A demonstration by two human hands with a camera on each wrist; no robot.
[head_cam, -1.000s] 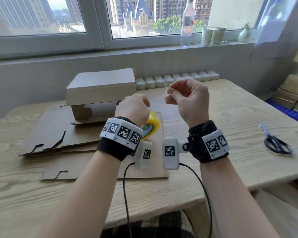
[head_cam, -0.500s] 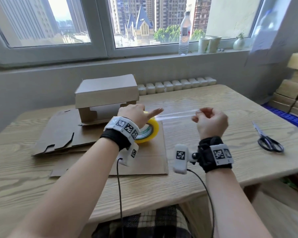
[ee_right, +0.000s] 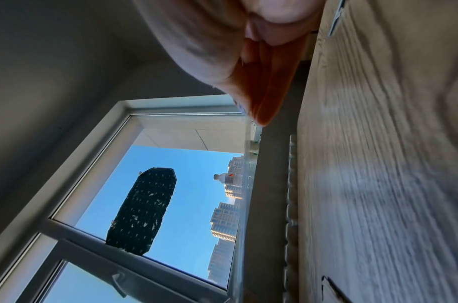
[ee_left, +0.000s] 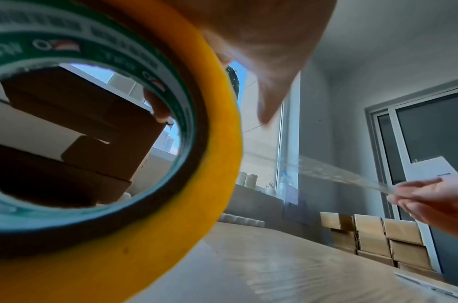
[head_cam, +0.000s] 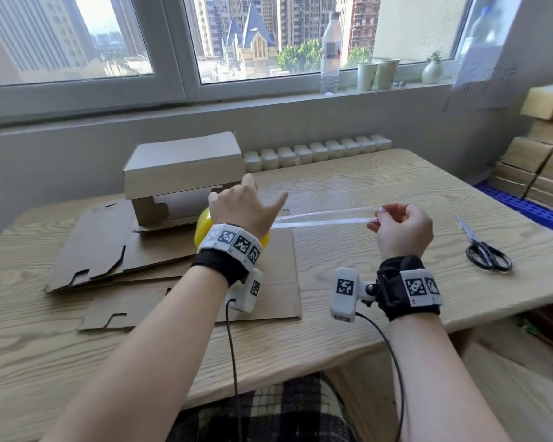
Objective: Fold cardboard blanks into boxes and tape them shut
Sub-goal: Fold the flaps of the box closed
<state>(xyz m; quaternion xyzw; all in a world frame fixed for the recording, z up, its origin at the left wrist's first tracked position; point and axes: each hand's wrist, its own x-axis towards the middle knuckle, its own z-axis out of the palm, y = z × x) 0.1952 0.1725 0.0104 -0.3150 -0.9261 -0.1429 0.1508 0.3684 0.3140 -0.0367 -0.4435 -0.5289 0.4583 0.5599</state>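
Both hands share one job right now: my left hand (head_cam: 237,207) holds the yellow tape roll (ee_left: 134,184) up off the table (head_cam: 380,193), one finger hooked through the core where the left wrist view shows it, the forefinger and another finger held out straight. That grip lets the roll turn while it feeds. My right hand (head_cam: 403,231) pinches the free end of the clear tape strip (head_cam: 326,218) between thumb and fingertips, the rest of the fingers curled in, so the sticky side stays off my skin and the strip stays taut between the hands.

Just behind my left hand stands the folded box (head_cam: 182,173), lid down, resting on a stack of flat cardboard blanks (head_cam: 109,247). It sits close, I judge, so the strip can go straight onto its seam. Scissors (head_cam: 486,253) lie well off to the right on the table, within reach for cutting once enough tape is out.
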